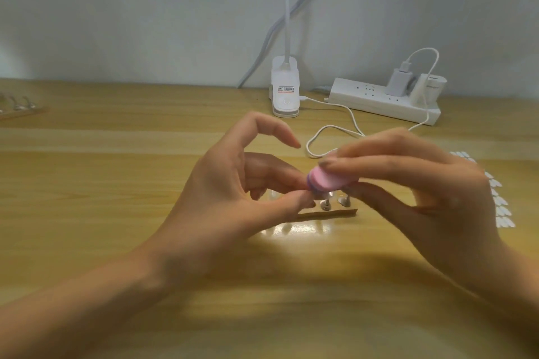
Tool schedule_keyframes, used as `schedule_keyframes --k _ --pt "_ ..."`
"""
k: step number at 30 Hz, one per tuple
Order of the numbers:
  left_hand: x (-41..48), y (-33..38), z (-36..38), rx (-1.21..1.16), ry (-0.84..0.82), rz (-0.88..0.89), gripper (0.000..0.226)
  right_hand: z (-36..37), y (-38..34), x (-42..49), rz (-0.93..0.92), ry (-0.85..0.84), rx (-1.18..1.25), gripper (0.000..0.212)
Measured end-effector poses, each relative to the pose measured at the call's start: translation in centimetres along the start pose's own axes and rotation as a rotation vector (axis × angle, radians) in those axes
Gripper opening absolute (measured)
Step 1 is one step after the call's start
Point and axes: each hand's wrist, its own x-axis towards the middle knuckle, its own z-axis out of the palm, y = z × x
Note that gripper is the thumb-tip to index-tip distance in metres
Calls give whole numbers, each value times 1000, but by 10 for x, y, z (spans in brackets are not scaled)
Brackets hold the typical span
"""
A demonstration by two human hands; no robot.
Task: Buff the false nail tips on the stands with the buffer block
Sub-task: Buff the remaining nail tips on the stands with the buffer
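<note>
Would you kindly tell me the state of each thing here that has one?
Buffer block: held over the stands, blurred.
Right hand: grips the buffer block.
Left hand: thumb and finger seem to pinch a stand, index finger raised.
Stands: upright on their strip on the desk.
Charger: plugged into the power strip, cable attached.

Buffer block [326, 181]: pink over purple, blurred, lying level, raised off the worktop [116, 183].
Nail tips [345, 200]: pale, on small stands [325, 204], at the block's 6 o'clock.
</note>
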Motion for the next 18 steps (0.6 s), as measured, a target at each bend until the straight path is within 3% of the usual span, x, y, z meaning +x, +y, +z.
schedule_keyframes --k 18 --pt "-3 -3 3 20 -2 154 37 -6 -1 1 12 -2 15 23"
